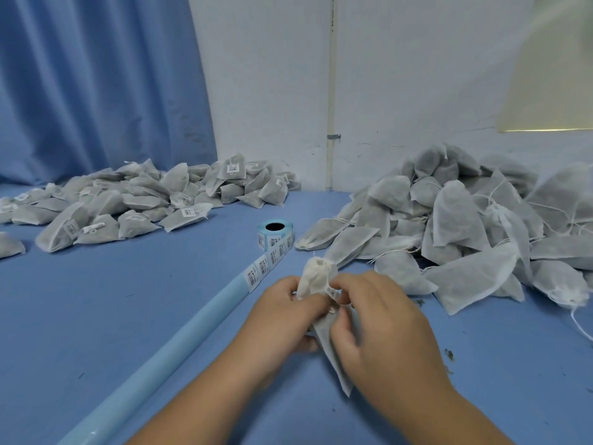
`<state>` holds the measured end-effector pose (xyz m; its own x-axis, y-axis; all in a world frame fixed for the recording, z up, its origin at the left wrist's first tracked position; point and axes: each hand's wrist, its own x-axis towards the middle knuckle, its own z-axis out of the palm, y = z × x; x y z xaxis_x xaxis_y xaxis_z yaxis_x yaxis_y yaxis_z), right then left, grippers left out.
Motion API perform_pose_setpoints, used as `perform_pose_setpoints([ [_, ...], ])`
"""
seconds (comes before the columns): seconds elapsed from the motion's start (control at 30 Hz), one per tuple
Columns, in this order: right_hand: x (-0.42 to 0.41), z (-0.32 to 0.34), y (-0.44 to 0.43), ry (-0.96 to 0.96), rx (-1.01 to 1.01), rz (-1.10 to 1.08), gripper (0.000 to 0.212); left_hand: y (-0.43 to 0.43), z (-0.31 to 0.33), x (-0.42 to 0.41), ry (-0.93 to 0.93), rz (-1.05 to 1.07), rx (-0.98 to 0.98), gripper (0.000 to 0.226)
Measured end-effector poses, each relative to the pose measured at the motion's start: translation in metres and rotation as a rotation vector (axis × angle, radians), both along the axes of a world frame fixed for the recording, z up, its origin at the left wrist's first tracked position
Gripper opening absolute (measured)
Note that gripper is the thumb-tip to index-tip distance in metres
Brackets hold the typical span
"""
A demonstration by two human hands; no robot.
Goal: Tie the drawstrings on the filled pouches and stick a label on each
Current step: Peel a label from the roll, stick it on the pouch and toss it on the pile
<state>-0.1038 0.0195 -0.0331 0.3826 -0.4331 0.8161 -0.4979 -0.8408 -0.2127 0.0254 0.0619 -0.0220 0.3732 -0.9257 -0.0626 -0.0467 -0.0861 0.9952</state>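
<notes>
A white filled pouch (pixel 316 277) stands between my two hands at the front middle of the blue table, its gathered neck pointing up. My left hand (pixel 282 316) grips the pouch from the left below the neck. My right hand (pixel 375 322) pinches the drawstring at the neck from the right. The pouch's lower part (pixel 333 354) shows between my wrists. A roll of barcode labels (pixel 275 234) lies behind, and its blue backing strip (pixel 179 335) with several labels runs toward the near left.
A heap of labelled pouches (pixel 144 200) lies at the back left. A larger heap of pouches without labels (pixel 465 226) fills the right side, loose strings trailing. Dark crumbs (pixel 449 356) dot the table at the right. A blue curtain (pixel 96 85) and white wall stand behind.
</notes>
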Motion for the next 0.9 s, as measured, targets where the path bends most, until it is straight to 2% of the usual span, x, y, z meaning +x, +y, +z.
perform_pose_setpoints([
  [0.33,0.000,0.000,0.003,0.071,-0.001,0.031,0.030,0.004,0.004,0.003,0.048,-0.058,0.027,0.045],
  [0.47,-0.003,0.001,0.004,0.124,0.024,0.075,0.035,0.005,0.003,0.008,0.101,-0.084,0.016,0.016],
  [0.5,-0.004,0.001,0.004,0.152,0.041,0.105,0.036,0.005,0.002,0.009,0.100,-0.086,0.017,0.014],
  [0.63,-0.008,0.001,0.004,0.238,0.145,0.211,0.035,0.005,0.002,0.010,0.136,-0.098,0.025,0.028],
  [0.7,-0.010,0.000,0.001,0.245,0.176,0.239,0.042,0.004,0.003,0.012,0.183,-0.107,0.016,0.025],
  [0.77,-0.012,-0.001,-0.001,0.182,0.277,0.297,0.041,0.005,0.003,0.014,0.191,-0.147,-0.002,0.022],
  [0.83,-0.012,-0.001,-0.002,-0.009,0.461,0.341,0.035,0.006,0.003,0.013,0.159,-0.179,-0.029,0.019],
  [0.9,-0.012,-0.002,-0.006,-0.221,0.573,0.291,0.032,0.007,0.003,0.012,0.150,-0.207,-0.053,0.021],
])
